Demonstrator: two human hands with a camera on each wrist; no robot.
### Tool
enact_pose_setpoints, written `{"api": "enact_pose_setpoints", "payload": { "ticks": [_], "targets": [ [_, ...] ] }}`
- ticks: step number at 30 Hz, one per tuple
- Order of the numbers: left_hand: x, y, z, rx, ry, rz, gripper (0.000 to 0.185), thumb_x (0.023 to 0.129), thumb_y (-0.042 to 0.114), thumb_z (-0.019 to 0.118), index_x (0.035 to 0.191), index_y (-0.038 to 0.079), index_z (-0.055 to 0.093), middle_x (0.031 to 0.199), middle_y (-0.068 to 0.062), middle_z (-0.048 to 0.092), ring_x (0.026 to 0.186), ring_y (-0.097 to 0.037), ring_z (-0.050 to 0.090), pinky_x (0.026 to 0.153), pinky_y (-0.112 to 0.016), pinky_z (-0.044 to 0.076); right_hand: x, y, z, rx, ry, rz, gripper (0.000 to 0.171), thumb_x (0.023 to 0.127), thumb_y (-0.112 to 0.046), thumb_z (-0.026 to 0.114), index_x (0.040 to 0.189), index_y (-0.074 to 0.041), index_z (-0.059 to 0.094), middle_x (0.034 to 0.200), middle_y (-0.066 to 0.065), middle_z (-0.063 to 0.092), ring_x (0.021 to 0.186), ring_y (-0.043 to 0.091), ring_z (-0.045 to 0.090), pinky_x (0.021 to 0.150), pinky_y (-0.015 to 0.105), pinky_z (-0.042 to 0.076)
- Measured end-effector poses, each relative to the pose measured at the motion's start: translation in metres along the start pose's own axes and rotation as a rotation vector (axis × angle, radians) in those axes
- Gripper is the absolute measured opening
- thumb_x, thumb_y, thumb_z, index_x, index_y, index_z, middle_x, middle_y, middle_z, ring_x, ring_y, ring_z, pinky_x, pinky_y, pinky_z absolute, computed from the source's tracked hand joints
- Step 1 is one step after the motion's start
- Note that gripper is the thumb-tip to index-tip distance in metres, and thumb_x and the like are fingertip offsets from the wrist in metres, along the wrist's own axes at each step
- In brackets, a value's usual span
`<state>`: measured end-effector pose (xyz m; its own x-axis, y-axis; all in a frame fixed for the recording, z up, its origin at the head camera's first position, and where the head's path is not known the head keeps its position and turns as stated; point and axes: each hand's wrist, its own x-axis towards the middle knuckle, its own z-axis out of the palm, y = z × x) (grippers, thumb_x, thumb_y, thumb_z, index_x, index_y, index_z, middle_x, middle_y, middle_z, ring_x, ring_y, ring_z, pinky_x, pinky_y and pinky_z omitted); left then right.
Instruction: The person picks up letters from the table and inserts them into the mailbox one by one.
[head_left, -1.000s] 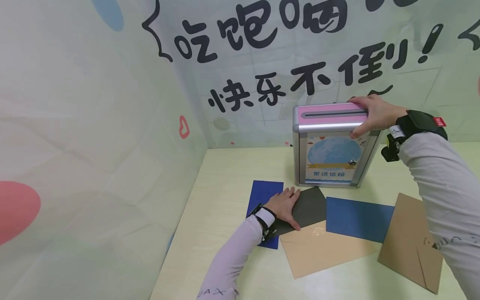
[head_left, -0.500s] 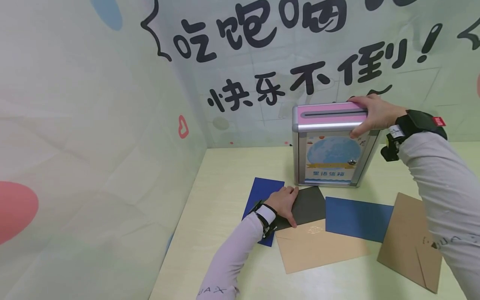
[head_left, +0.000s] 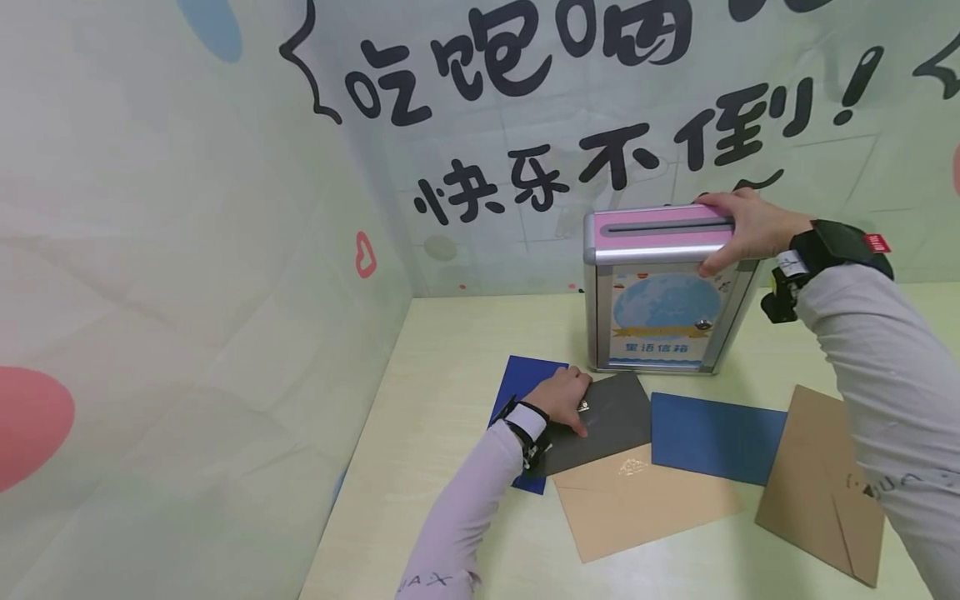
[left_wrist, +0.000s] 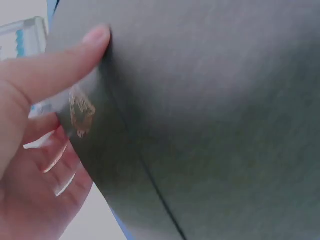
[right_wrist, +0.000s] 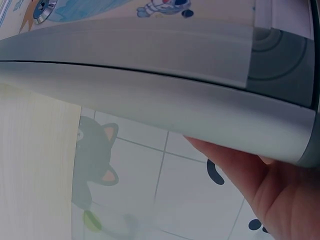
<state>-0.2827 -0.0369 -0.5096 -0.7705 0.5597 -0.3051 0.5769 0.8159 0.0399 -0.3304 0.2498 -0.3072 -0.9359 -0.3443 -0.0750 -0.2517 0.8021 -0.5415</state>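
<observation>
My left hand (head_left: 564, 397) pinched the dark grey envelope (head_left: 611, 412) at its left corner: the thumb (left_wrist: 60, 62) lay on top and the other fingers (left_wrist: 47, 150) were curled beneath, lifting that edge off the table (head_left: 450, 350). A small gold mark (left_wrist: 81, 112) sat on the envelope close to my thumb. The envelope lay toward the far left part of the table, just in front of the mailbox, overlapping a blue envelope (head_left: 519, 379) on its left and a tan envelope (head_left: 637, 504) toward the near edge.

My right hand (head_left: 750, 227) gripped the right end of the mailbox's pink lid (head_left: 652, 227), fingers over the back and thumb down the front, beside the slot. The mailbox (head_left: 660, 321) stood upright near the far edge of the table, close to the wall; from the wrist I saw only its grey metal edge (right_wrist: 150, 95) resting against my palm (right_wrist: 270, 200).

A second blue envelope (head_left: 712, 437) lay just right of the grey one, touching the tan one, and another tan envelope (head_left: 821, 487) lay toward the right edge of the table, partly under my sleeve.
</observation>
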Motion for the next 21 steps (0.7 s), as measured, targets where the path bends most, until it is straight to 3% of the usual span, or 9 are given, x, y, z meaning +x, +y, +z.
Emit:
{"api": "enact_pose_setpoints", "payload": {
  "ticks": [8, 12, 16, 21],
  "targets": [
    [-0.002, -0.010, -0.011, -0.164, -0.012, 0.049, 0.048, 0.080, 0.021, 0.068, 0.123, 0.008, 0.052, 0.108, -0.003, 0.056, 0.093, -0.012, 0.051, 0.081, -0.021, 0.043, 0.000, 0.000, 0.000, -0.001, 0.007, 0.003, 0.098, 0.065, -0.024, 0.078, 0.140, -0.002, 0.019, 0.121, 0.029, 0.021, 0.106, 0.043, 0.021, 0.078, 0.057, 0.033],
    [-0.005, -0.014, -0.017, -0.267, -0.034, 0.046, 0.033, 0.087, 0.009, 0.056, 0.120, 0.006, 0.054, 0.104, -0.004, 0.059, 0.084, -0.011, 0.051, 0.073, -0.019, 0.042, 0.000, 0.000, 0.000, -0.003, 0.007, 0.000, 0.098, 0.065, -0.024, 0.078, 0.140, -0.001, 0.019, 0.121, 0.028, 0.021, 0.106, 0.043, 0.021, 0.078, 0.056, 0.033],
    [-0.009, -0.018, -0.026, -0.323, -0.044, 0.042, 0.026, 0.088, 0.004, 0.051, 0.114, 0.006, 0.055, 0.098, -0.004, 0.059, 0.077, -0.011, 0.048, 0.065, -0.019, 0.040, 0.000, 0.000, 0.000, -0.001, 0.005, 0.000, 0.098, 0.065, -0.024, 0.078, 0.140, -0.001, 0.019, 0.121, 0.028, 0.021, 0.106, 0.043, 0.021, 0.078, 0.057, 0.033],
    [-0.012, -0.022, -0.033, -0.353, -0.040, 0.056, 0.024, 0.086, 0.002, 0.053, 0.109, 0.006, 0.056, 0.088, -0.002, 0.057, 0.070, -0.010, 0.047, 0.060, -0.017, 0.037, 0.000, 0.001, 0.000, 0.006, 0.007, 0.003, 0.099, 0.064, -0.024, 0.078, 0.140, -0.002, 0.019, 0.123, 0.029, 0.020, 0.107, 0.043, 0.021, 0.078, 0.057, 0.033]
  ]
}}
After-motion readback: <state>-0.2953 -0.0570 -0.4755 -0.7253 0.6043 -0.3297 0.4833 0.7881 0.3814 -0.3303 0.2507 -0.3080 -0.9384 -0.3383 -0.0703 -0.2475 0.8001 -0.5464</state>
